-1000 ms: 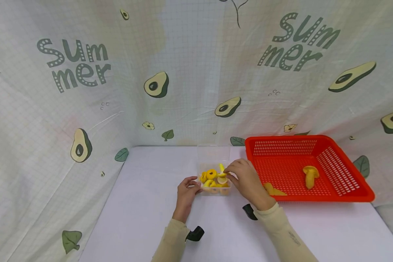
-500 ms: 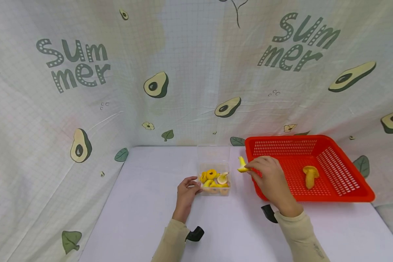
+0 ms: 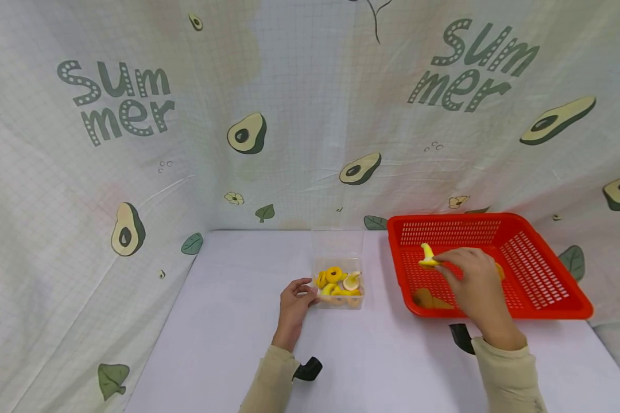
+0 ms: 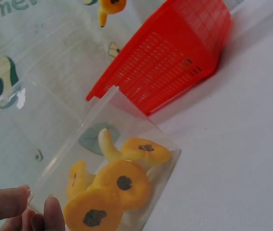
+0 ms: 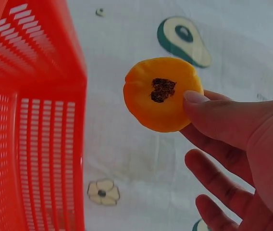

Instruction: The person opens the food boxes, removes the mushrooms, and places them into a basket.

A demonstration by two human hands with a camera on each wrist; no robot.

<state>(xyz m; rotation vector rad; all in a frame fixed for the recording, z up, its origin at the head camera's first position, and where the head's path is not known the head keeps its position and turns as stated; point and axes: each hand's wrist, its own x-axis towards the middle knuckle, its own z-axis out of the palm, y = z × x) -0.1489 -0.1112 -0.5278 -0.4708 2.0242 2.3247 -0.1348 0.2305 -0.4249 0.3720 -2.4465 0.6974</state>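
My right hand pinches a yellow toy mushroom by its cap, stem up, over the left part of the red basket. In the right wrist view, the thumb lies on the orange underside of the cap, which has a dark patch in its middle. My left hand holds the left edge of a clear plastic box, thumb and fingers at its wall in the left wrist view. Several yellow mushrooms lie jumbled inside the box, and its clear lid stands open at the back.
Inside the basket, a tan mushroom lies near the front left, and another shows partly behind my right hand. A white table extends around the box. A printed curtain hangs behind the table.
My right hand has lifted the yellow mushroom from over the plastic box and carried it right, to over the red basket. My left hand has stayed at the box.
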